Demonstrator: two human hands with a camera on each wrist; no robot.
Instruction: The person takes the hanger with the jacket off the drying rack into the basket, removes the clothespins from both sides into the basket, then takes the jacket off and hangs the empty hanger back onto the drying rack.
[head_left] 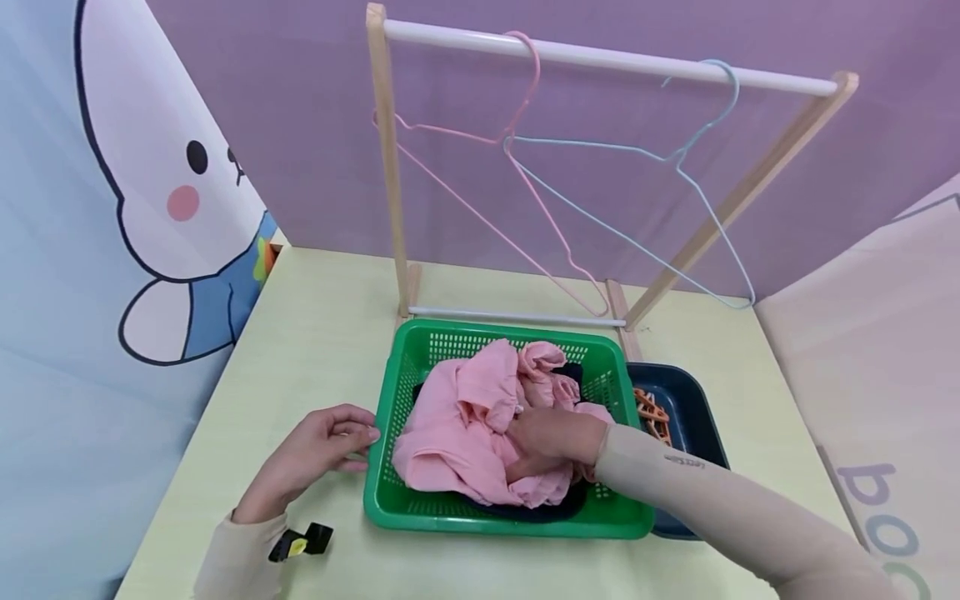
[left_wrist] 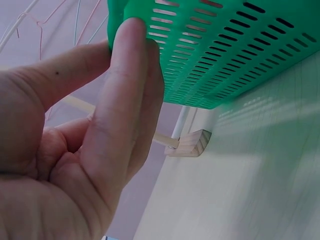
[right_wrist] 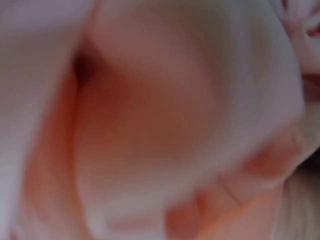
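Note:
A green plastic basket [head_left: 510, 525] with slotted walls stands on the table, holding a crumpled pink garment [head_left: 457, 450] on top of dark cloth [head_left: 555, 507]. At the basket's left rim is my left hand [head_left: 322, 446]; its thumb and fingertips pinch the edge, seen close up in the left wrist view. My right hand [head_left: 551, 437] reaches into the basket and grips the pink garment, with its fingertips partly hidden in the folds. Blurred pink fabric [right_wrist: 165, 100] fills most of the right wrist view, the fingers [right_wrist: 225, 195] curled against it.
Behind the basket stands a rack with wooden posts [head_left: 390, 167] and a white rail [head_left: 600, 58]. A pink hanger [head_left: 480, 221] and a light blue hanger [head_left: 622, 242] hang there. Right of the basket, partly under my right forearm, a dark tray [head_left: 693, 417] holds orange clips [head_left: 651, 410].

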